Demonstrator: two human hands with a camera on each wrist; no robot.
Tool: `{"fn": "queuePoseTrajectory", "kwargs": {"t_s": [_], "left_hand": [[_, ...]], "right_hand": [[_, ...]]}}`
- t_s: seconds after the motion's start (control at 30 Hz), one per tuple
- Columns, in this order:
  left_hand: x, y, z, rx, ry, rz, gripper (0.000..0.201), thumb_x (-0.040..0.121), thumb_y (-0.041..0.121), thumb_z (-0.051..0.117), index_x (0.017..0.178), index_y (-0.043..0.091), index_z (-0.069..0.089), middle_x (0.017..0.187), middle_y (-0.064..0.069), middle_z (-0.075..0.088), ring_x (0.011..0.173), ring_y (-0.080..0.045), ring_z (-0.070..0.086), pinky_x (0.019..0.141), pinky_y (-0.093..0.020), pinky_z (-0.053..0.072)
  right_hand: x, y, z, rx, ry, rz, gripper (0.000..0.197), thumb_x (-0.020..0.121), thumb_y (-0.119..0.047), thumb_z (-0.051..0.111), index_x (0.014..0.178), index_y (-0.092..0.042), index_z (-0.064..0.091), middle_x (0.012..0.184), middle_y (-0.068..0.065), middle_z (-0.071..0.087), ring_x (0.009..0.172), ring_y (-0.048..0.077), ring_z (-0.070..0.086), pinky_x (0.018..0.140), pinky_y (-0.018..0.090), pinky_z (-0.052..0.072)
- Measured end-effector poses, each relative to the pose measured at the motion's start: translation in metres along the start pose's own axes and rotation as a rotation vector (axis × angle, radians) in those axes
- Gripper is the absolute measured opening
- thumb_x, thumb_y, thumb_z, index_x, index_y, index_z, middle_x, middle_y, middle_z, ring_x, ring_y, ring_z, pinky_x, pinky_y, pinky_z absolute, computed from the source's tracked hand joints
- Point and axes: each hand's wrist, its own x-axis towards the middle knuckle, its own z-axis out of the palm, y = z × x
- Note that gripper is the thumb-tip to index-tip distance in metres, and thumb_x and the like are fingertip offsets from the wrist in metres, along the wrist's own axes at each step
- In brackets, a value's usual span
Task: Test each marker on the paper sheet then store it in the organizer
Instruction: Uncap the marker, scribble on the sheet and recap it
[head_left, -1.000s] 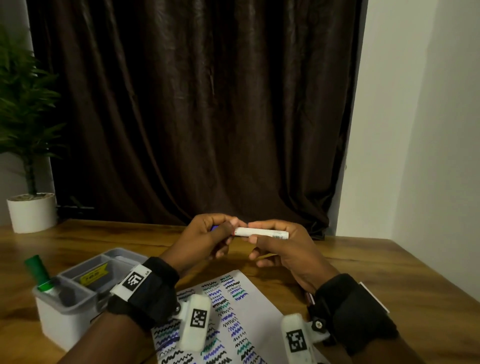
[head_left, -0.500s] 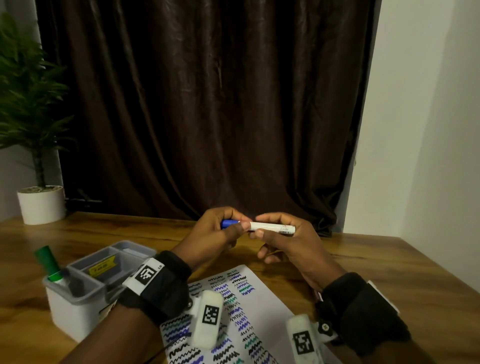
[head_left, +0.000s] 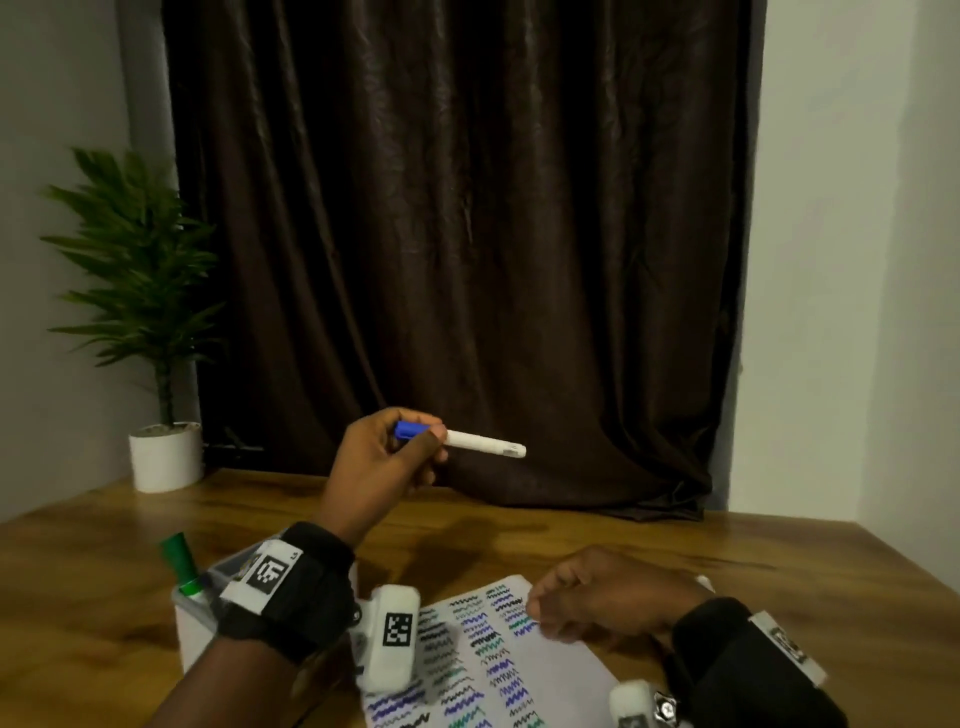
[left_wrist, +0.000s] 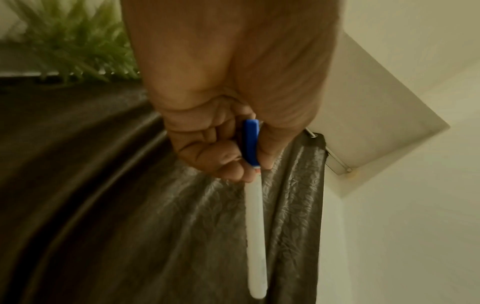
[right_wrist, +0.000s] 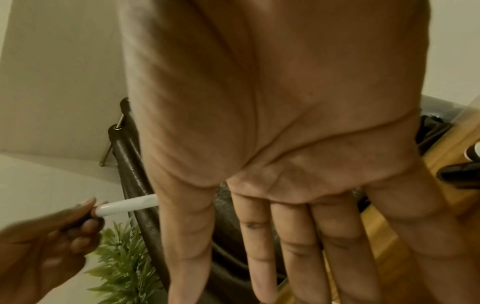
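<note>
My left hand (head_left: 395, 457) is raised above the table and grips a white marker with a blue cap (head_left: 483, 444) at its capped end; the barrel points right. In the left wrist view the marker (left_wrist: 255, 216) runs down from my curled fingers (left_wrist: 207, 152). My right hand (head_left: 597, 597) hovers low over the far edge of the paper sheet (head_left: 519, 670), fingers straight and holding nothing; the right wrist view shows its flat palm and fingers (right_wrist: 298, 236). The white organizer (head_left: 195, 623) stands at lower left, partly behind my left wrist, with a green marker (head_left: 182, 564) upright in it.
A potted plant (head_left: 156, 312) in a white pot stands at the table's far left corner. A dark curtain (head_left: 467, 234) hangs behind the wooden table (head_left: 675, 545). In the right wrist view, dark markers (right_wrist: 459, 172) lie on the table at the right.
Both hands held the marker together before. My right hand has let go and dropped to the paper, while my left hand has lifted the capped marker alone.
</note>
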Motion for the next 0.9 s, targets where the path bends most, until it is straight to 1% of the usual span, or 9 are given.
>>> {"fn": "queuePoseTrajectory", "kwargs": {"t_s": [0.1,0.23,0.4,0.47,0.57,0.67,0.8,0.87,0.9], "left_hand": [[0.001,0.020,-0.044,0.124,-0.013,0.013,0.007,0.098,0.013,0.064,0.095,0.009,0.069,0.067,-0.007,0.066,0.053,-0.012,0.058,0.045,-0.018,0.044],[-0.007,0.045,-0.114,0.337,-0.002,-0.024,0.009,0.099,0.007,0.060,0.092,0.006,0.066,0.063,-0.005,0.059,0.051,-0.016,0.053,0.043,-0.018,0.042],[-0.036,0.067,-0.187,0.631,0.023,-0.089,0.017,0.099,0.018,0.061,0.094,0.002,0.064,0.054,0.002,0.060,0.043,-0.005,0.052,0.045,-0.015,0.043],[-0.046,0.067,-0.206,0.736,0.017,-0.117,0.019,0.098,0.023,0.063,0.091,0.005,0.065,0.057,-0.002,0.062,0.046,-0.008,0.055,0.049,-0.020,0.047],[-0.057,0.061,-0.216,0.810,0.002,-0.160,0.021,0.096,0.028,0.066,0.090,0.008,0.066,0.063,-0.007,0.065,0.051,-0.012,0.059,0.054,-0.028,0.051],[-0.063,0.050,-0.209,0.834,-0.024,-0.167,0.018,0.095,0.027,0.068,0.091,0.009,0.067,0.066,-0.005,0.066,0.052,-0.010,0.060,0.053,-0.022,0.051],[-0.063,0.027,-0.197,0.877,-0.103,-0.248,0.016,0.095,0.033,0.067,0.094,0.016,0.069,0.075,-0.003,0.069,0.059,-0.014,0.063,0.059,-0.029,0.056],[-0.064,0.016,-0.193,0.932,-0.152,-0.280,0.017,0.095,0.034,0.065,0.092,0.017,0.069,0.076,-0.001,0.068,0.061,-0.015,0.062,0.060,-0.027,0.053],[-0.064,0.011,-0.190,0.951,-0.176,-0.282,0.018,0.096,0.032,0.064,0.092,0.015,0.069,0.077,-0.001,0.067,0.064,-0.017,0.062,0.060,-0.025,0.049]], "right_hand": [[0.001,0.000,0.002,-0.023,-0.004,-0.010,0.033,0.092,-0.032,0.076,0.115,-0.008,0.076,0.117,0.016,0.077,0.083,0.011,0.068,0.065,0.016,0.054],[0.004,0.004,0.002,-0.077,0.016,0.003,0.027,0.091,-0.034,0.077,0.110,-0.014,0.078,0.113,0.014,0.079,0.084,0.012,0.067,0.066,0.022,0.049],[0.005,0.003,0.006,-0.109,0.003,-0.019,0.023,0.091,-0.029,0.078,0.105,-0.011,0.079,0.105,0.014,0.080,0.074,0.009,0.068,0.055,0.017,0.046],[0.005,0.003,0.006,-0.111,0.003,-0.025,0.022,0.090,-0.027,0.078,0.104,-0.010,0.079,0.094,0.005,0.082,0.068,0.005,0.070,0.052,0.016,0.046],[0.006,0.003,0.004,-0.102,-0.032,-0.029,0.023,0.090,-0.025,0.077,0.106,-0.008,0.077,0.088,0.000,0.082,0.072,0.008,0.074,0.054,0.016,0.049],[0.003,0.000,0.004,-0.078,-0.055,-0.022,0.022,0.092,-0.021,0.075,0.106,-0.004,0.076,0.090,0.005,0.082,0.069,0.007,0.075,0.054,0.015,0.050],[0.002,0.001,0.004,-0.095,-0.043,-0.028,0.023,0.091,-0.026,0.077,0.105,-0.008,0.078,0.099,0.012,0.082,0.079,0.020,0.076,0.061,0.020,0.052],[0.002,0.001,0.005,-0.103,-0.040,-0.027,0.026,0.090,-0.030,0.078,0.104,-0.008,0.079,0.098,0.014,0.081,0.084,0.025,0.073,0.063,0.022,0.050],[0.001,0.001,0.005,-0.108,-0.039,-0.031,0.027,0.090,-0.030,0.077,0.104,-0.007,0.079,0.094,0.013,0.081,0.082,0.024,0.068,0.060,0.020,0.047]]}}
